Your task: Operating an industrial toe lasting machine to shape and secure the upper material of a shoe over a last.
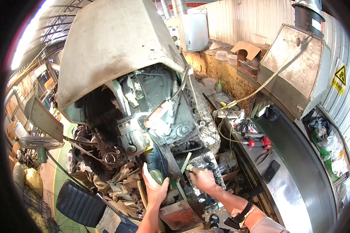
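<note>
Head view, shoe-like piece: a dark shoe-like piece (153, 154) is seen at lower centre of the frame, set lengthwise against the machine (163, 89), its pale green end (156, 176) turned downward.
Left hand: the left hand (156, 189) is wrapped around that lower end, fingers along one side, thumb along the other.
Right hand: the right hand (203, 179), just right of centre, is curled closed, apparently on a small pale knob (189, 167); the contact is partly hidden by the fingers.
Handling: a firm, moderately heavy body is judged, fairly smooth and not fragile; some slipping could be expected at the rounded end.
Hold: best taken at the green end, pressed from both sides, with fingertips kept clear of the metal parts above.
Bench: at right of the frame, a red power tool (265, 143) and a dark phone (271, 171) are laid on the metal bench (289, 198).
</note>
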`<state>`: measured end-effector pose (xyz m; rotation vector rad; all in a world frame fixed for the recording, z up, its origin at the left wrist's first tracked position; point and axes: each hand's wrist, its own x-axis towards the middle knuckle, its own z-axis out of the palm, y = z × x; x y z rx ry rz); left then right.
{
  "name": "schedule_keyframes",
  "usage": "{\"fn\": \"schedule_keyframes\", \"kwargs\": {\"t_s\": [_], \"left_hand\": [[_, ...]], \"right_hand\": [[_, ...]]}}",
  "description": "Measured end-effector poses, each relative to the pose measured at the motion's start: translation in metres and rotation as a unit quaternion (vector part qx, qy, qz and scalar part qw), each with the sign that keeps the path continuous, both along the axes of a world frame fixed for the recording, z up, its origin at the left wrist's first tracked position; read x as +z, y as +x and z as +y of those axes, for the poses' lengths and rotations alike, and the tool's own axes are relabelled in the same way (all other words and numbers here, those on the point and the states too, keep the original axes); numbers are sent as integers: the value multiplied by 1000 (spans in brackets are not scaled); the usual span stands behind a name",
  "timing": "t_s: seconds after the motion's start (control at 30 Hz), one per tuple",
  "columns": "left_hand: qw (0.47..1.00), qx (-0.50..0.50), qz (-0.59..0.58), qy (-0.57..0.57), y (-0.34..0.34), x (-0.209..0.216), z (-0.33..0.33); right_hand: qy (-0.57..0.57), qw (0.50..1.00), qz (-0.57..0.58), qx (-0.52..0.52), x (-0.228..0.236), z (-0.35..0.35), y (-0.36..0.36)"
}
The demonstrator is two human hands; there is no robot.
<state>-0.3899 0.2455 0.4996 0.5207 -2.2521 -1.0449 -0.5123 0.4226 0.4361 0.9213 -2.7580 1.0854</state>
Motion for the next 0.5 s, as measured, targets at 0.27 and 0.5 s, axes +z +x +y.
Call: {"fn": "schedule_keyframes", "kwargs": {"t_s": [0.27,0.5], "left_hand": [[994,23,22,-107,-2,0,-13],[966,-9,55,-254,-22,24,-41]], "right_hand": [[-21,1000,3,-20,-2,0,0],[5,999,10,-33,2,-1,-1]]}}
